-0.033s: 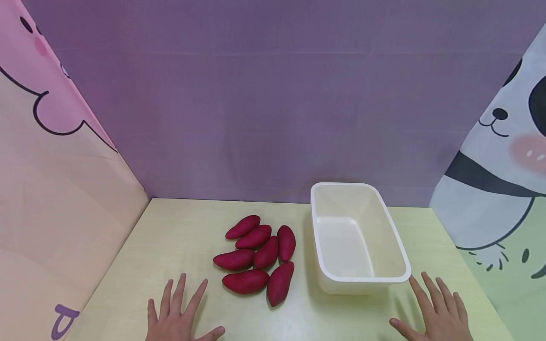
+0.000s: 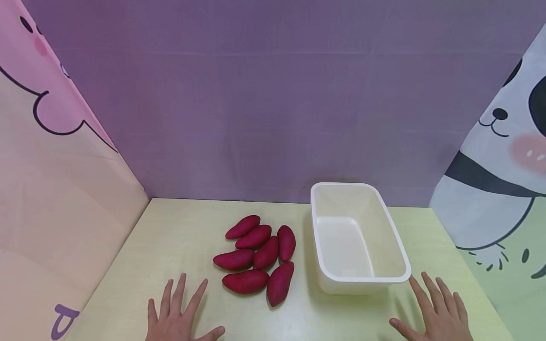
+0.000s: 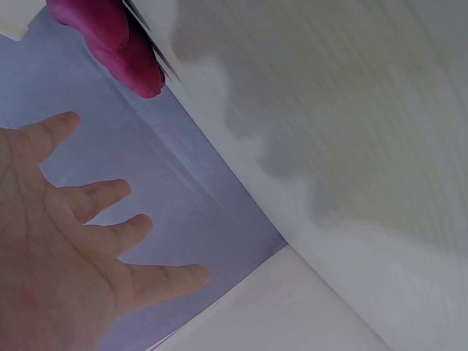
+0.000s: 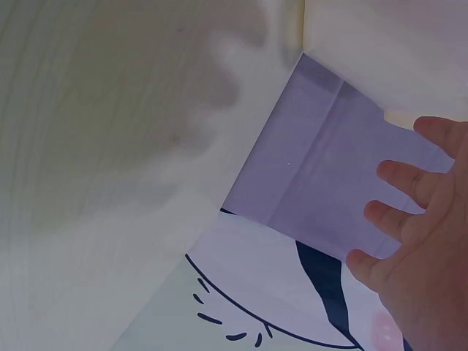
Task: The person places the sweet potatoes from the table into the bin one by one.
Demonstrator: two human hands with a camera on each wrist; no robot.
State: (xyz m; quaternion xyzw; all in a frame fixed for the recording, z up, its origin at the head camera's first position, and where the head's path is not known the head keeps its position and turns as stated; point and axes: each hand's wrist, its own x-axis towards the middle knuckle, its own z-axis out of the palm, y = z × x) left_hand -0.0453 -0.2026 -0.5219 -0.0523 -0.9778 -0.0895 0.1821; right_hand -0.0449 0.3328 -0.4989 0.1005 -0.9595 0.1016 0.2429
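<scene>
Several dark red sweet potatoes (image 2: 245, 282) lie in a loose cluster near the middle of the table, some touching one another. To their right stands a white rectangular plastic bin (image 2: 328, 279), its opening facing up. My left hand (image 2: 174, 322) is at the front left, fingers spread and straight, apart from the sweet potatoes. In the left wrist view, its palm (image 3: 51, 234) shows and holds nothing. At the front right my right hand (image 2: 443, 317) is also spread, with its index fingertip beside the bin's near right corner; whether they touch I cannot tell. The right wrist view shows its fingers (image 4: 402, 183) holding nothing.
The pale wooden table (image 2: 170, 237) ends at a purple cloth backdrop (image 2: 256, 118). A pink and beige printed cloth (image 2: 64, 189) closes off the left side. On the right hangs a cloth with a panda print (image 2: 482, 208).
</scene>
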